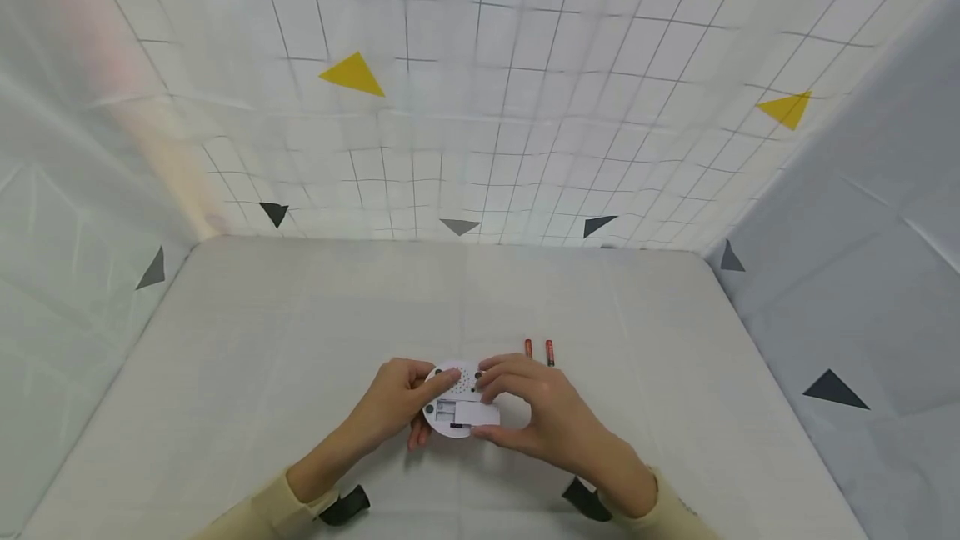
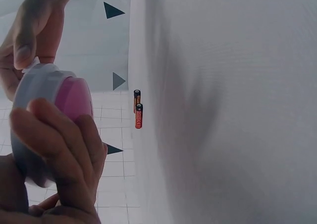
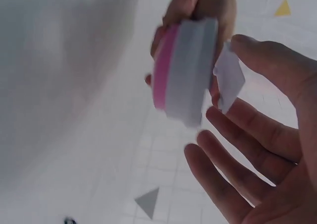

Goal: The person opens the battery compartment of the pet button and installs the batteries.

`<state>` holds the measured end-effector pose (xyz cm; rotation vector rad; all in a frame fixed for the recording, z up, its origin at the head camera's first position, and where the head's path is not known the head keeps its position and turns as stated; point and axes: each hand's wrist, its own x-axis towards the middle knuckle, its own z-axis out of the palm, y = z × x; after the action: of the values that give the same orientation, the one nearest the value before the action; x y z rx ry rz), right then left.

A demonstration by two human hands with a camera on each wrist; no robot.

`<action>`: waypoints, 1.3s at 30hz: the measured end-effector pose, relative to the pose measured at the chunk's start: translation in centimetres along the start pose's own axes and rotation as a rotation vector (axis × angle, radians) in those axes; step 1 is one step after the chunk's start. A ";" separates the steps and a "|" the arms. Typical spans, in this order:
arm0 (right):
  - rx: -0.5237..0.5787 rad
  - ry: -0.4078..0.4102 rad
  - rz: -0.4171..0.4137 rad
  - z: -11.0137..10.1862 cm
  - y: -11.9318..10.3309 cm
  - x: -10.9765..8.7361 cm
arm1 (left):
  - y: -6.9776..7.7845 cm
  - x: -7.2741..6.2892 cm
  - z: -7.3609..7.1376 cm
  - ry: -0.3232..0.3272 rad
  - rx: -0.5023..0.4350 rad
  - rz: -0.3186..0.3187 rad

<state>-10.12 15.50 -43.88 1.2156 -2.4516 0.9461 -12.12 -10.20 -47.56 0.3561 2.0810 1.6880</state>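
Note:
My left hand (image 1: 392, 402) grips a round white device (image 1: 465, 394) with speaker holes and small dark feet on its upturned face. The left thumb lies over that face. A pink domed part (image 2: 75, 97) faces down on its other side. Part of a battery compartment (image 1: 444, 412) shows uncovered. My right hand (image 1: 551, 417) pinches a flat white battery cover (image 3: 230, 80) between thumb and a finger, its other fingers spread. In the right wrist view the cover stands tilted, just off the device's face; in the head view it overlaps the compartment.
Two red-and-black batteries (image 2: 138, 116) lie on the white-covered table (image 1: 300, 323), beyond my right hand. A white gridded sheet (image 1: 465, 123) with yellow and dark triangles hangs at the back, and plain sheets line both sides. Black wrist gear (image 1: 347, 507) shows below the left forearm.

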 end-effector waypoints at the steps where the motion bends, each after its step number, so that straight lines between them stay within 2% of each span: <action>1: 0.003 -0.002 0.008 -0.3 0.1 -0.1 | 0.0 0.0 0.0 0.000 0.000 0.001; 8: 0.005 -0.022 0.144 -2.0 1.3 -0.3 | 0.1 0.0 0.0 0.002 -0.002 -0.008; 15: -0.014 0.037 0.191 -3.0 3.3 -0.5 | 0.2 0.0 -0.1 0.016 0.007 -0.024; 22: -0.044 0.062 0.290 -3.4 5.1 -1.0 | 0.1 0.1 0.0 0.003 -0.004 -0.033; 33: -0.093 0.118 0.296 -3.8 7.0 -1.6 | -0.1 0.0 0.1 -0.008 -0.002 -0.022; 39: -0.113 0.135 0.338 -4.2 8.0 -1.9 | -0.1 -0.1 0.1 -0.011 -0.010 -0.025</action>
<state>-15.43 22.97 -45.19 0.6897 -2.6061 0.9207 -11.99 -10.15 -47.69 0.3343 2.0601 1.6784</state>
